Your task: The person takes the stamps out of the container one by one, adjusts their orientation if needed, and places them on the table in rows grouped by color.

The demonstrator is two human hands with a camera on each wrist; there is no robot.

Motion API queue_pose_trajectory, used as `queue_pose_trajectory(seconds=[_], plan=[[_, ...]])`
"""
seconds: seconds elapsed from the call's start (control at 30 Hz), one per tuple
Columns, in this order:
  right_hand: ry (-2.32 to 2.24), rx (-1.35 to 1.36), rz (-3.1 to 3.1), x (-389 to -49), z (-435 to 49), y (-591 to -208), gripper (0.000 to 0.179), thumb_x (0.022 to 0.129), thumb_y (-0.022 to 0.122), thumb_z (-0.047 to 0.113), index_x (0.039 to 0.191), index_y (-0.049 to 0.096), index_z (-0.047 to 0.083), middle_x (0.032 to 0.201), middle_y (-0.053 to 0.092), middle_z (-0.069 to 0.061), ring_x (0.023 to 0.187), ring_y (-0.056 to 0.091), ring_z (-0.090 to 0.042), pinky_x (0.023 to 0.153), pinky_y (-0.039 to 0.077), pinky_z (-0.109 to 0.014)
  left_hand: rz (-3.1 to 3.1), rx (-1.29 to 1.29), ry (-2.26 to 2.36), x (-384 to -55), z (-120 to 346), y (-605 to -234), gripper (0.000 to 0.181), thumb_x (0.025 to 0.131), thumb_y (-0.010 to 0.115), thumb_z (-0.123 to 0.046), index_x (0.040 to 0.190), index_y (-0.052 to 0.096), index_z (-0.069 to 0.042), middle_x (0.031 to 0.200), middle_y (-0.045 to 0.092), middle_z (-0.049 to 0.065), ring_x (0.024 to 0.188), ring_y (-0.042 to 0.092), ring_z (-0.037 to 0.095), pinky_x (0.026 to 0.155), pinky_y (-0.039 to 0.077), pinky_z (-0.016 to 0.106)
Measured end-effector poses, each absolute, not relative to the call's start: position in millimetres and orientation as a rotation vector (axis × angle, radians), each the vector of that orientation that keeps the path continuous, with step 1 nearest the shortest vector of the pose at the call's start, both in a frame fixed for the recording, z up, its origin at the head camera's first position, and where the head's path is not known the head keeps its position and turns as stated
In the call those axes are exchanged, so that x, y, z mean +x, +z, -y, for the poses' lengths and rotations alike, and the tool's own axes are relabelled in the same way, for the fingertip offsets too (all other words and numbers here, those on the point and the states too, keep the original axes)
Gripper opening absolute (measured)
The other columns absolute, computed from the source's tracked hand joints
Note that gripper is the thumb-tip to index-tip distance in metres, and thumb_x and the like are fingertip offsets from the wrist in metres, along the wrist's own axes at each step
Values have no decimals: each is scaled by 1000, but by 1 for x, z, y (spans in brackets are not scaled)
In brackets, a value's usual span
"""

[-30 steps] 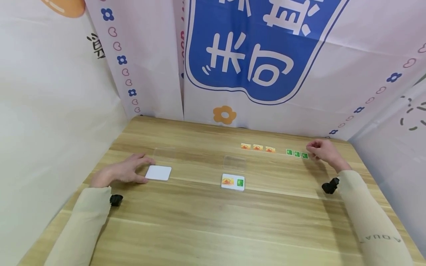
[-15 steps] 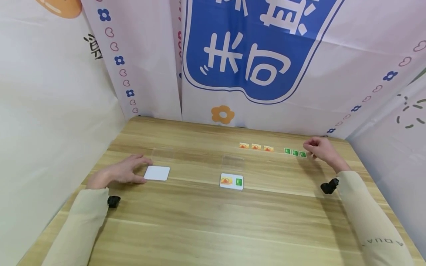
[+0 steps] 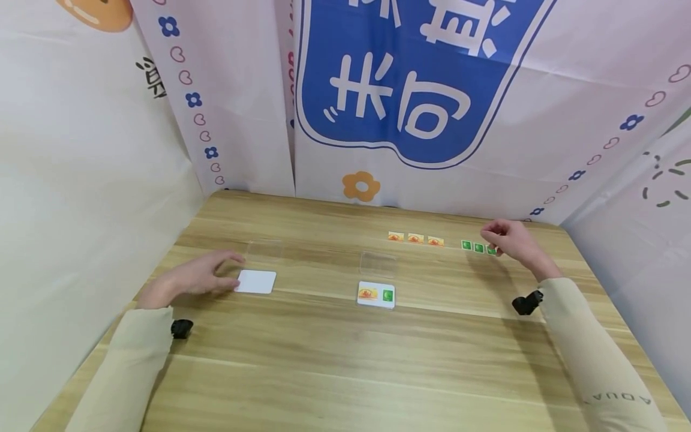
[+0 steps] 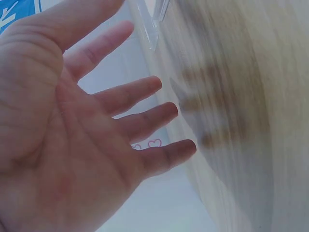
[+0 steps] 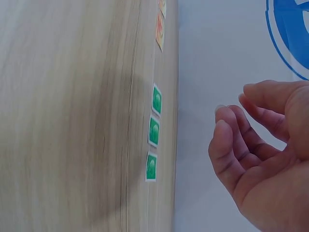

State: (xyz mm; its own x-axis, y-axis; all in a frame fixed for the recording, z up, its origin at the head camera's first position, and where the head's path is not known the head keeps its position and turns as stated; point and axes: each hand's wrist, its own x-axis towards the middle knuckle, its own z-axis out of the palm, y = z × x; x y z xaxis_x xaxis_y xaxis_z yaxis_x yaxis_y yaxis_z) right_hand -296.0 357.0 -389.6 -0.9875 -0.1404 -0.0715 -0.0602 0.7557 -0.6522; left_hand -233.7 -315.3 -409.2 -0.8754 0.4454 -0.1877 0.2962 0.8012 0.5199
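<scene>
My left hand (image 3: pixel 197 276) hovers at the left side of a blank white card (image 3: pixel 256 281), thumb tip close to its edge. In the left wrist view the fingers (image 4: pixel 145 121) are spread and hold nothing. My right hand (image 3: pixel 515 242) is above the right end of a row of three small green stickers (image 3: pixel 478 248), overlapping the last one. Seen from the right wrist, its fingers (image 5: pixel 224 150) are loosely curled with nothing between them. A second white card (image 3: pixel 381 294) lies mid-table, bearing one orange sticker (image 3: pixel 368 293) and one green sticker (image 3: pixel 387 295).
Three orange stickers (image 3: pixel 415 238) lie in a row left of the green ones. Behind each card is a clear plastic rectangle, one on the left (image 3: pixel 264 250) and one near the middle (image 3: pixel 378 264). Printed cloth walls (image 3: pixel 243 120) border the wooden table (image 3: pixel 345 366).
My right hand has shifted left and now overlaps the last green sticker. My left hand has eased slightly left, its fingers a little off the blank card. The stickers and cards stay in place.
</scene>
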Motion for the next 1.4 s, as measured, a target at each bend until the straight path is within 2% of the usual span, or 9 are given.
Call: queue_pose_trajectory(seconds=[0.2, 0.4, 0.5, 0.73, 0.97, 1.4], plan=[[-1074, -163, -2830, -292, -352, -387, 42, 101, 54, 35, 122, 58, -1, 100, 62, -18, 81, 63, -22, 66, 56, -28, -2733, 568, 698, -238, 308, -409, 54, 96, 63, -34, 138, 49, -3, 145, 45, 29, 134, 39, 52, 108, 32, 65], [-1065, -186, -2825, -291, -342, -385, 43, 101, 53, 37, 123, 57, 0, 105, 62, -22, 85, 63, -27, 67, 57, -31, -2757, 574, 687, -239, 302, -405, 54, 97, 60, -33, 139, 48, -2, 146, 45, 28, 134, 40, 51, 108, 32, 65], [-1060, -202, -2821, -293, -337, -385, 42, 101, 54, 37, 123, 57, 1, 106, 61, -24, 87, 63, -31, 68, 57, -32, -2771, 587, 684, -240, 300, -402, 54, 98, 60, -33, 139, 49, -1, 146, 45, 28, 134, 40, 50, 109, 32, 65], [-1070, -220, -2802, -289, -327, -388, 39, 101, 55, 36, 122, 58, 3, 105, 62, -23, 84, 63, -28, 68, 58, -37, -2765, 611, 680, -245, 286, -398, 51, 98, 60, -29, 139, 48, -2, 145, 48, 25, 133, 43, 48, 108, 34, 63], [-1134, -245, -2777, -285, -313, -396, 44, 100, 55, 37, 124, 58, 1, 106, 62, -26, 88, 64, -36, 69, 58, -40, -2759, 614, 682, -247, 277, -399, 53, 99, 58, -30, 141, 46, 0, 144, 49, 25, 132, 45, 48, 107, 36, 62], [-1251, -303, -2727, -277, -291, -397, 38, 101, 55, 34, 122, 59, 2, 105, 61, -27, 86, 62, -39, 67, 58, -41, -2739, 668, 775, -253, 256, -399, 55, 97, 61, -30, 142, 45, -2, 146, 47, 25, 130, 47, 49, 106, 37, 62]])
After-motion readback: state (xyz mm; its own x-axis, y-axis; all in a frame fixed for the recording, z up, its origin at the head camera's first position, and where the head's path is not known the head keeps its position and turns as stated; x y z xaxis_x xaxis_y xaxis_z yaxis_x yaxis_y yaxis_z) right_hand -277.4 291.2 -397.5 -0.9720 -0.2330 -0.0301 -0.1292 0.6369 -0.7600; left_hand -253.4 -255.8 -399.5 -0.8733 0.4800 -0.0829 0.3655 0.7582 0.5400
